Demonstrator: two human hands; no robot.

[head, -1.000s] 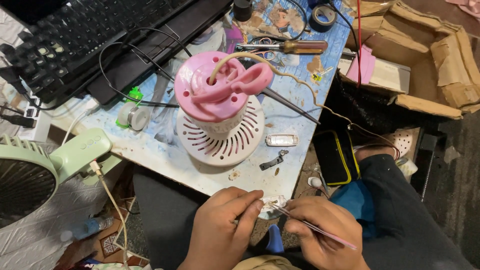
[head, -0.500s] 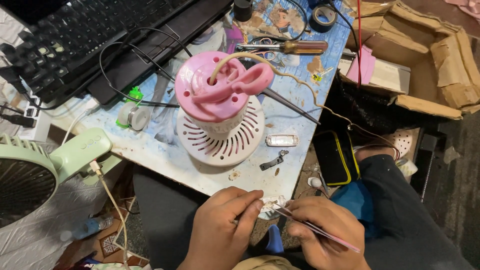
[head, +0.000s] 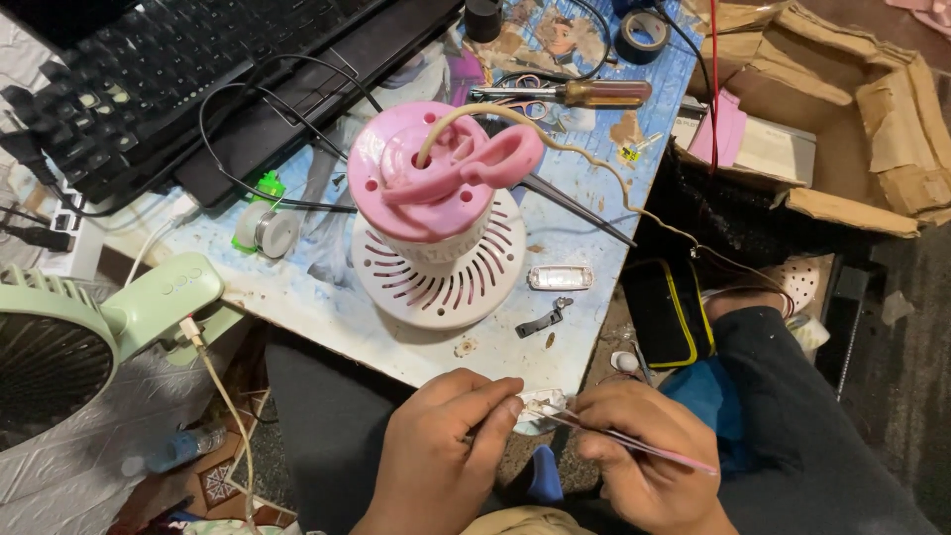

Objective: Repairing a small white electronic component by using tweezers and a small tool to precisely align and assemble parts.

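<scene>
My left hand (head: 436, 456) pinches a small white and clear part (head: 540, 409) just below the table's near edge. In my right hand (head: 649, 461) is a thin pink-handled tool (head: 634, 443), its tip resting on that part. Both hands hover over my lap. On the table above them stands a pink and white round appliance (head: 441, 213) with a slotted white base and a beige cord running out of its top.
A small metal plate (head: 561, 277) and a dark clip (head: 540, 320) lie near the table's front edge. A screwdriver (head: 575, 94), tape roll (head: 642, 30) and black keyboard (head: 149, 69) sit further back. A green fan (head: 89, 327) stands left; torn cardboard boxes (head: 842, 109) lie right.
The tool in my right hand has shifted slightly against the small part. Otherwise nothing has visibly moved.
</scene>
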